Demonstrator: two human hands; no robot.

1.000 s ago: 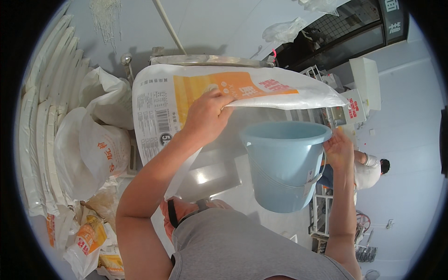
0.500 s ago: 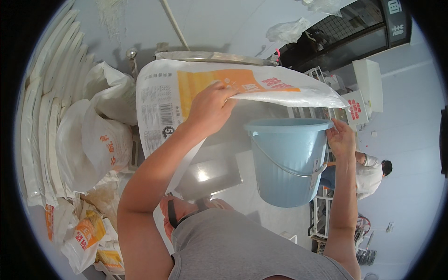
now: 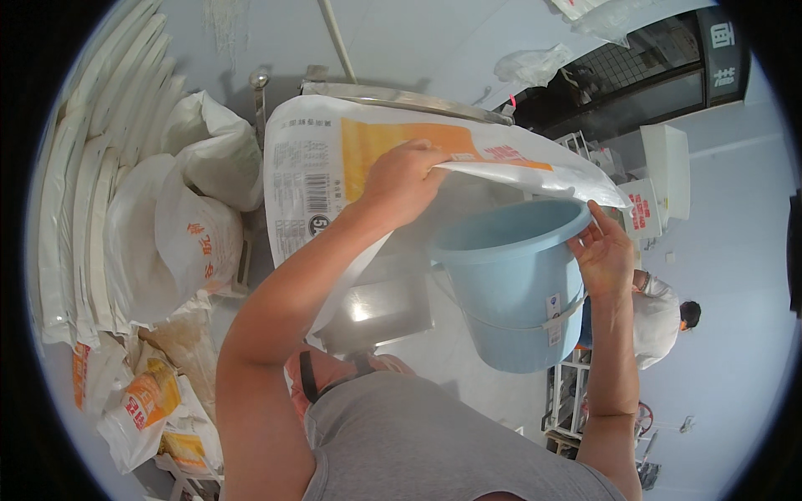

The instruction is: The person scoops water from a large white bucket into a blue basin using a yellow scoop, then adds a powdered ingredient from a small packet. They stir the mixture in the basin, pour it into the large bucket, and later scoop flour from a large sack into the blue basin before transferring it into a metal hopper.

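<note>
With its fingers closed on the edge, my left hand (image 3: 405, 179) holds up a big white plastic sack (image 3: 288, 138) printed in orange and yellow. The sack spreads out flat beyond the hand toward the right. My right hand (image 3: 605, 250) grips the rim of a light blue plastic bucket (image 3: 510, 309) on its right side. The bucket hangs in the air just under the sack's right part, tipped so that its mouth partly shows. Its wire handle hangs down across the front. What lies inside the bucket is not visible.
Stacked white sacks (image 3: 92, 179) line the left side, beside an open white bag (image 3: 188, 242). Crumpled printed sacks (image 3: 154, 405) lie lower left. A metal rim (image 3: 409, 102) runs behind the held sack. Near my body is a shiny metal surface (image 3: 376, 313). Another person (image 3: 656, 326) stands at the right.
The bucket has tipped so that more of its mouth shows, and its handle has swung. My right hand has turned at the rim. My left hand still holds the sack's edge.
</note>
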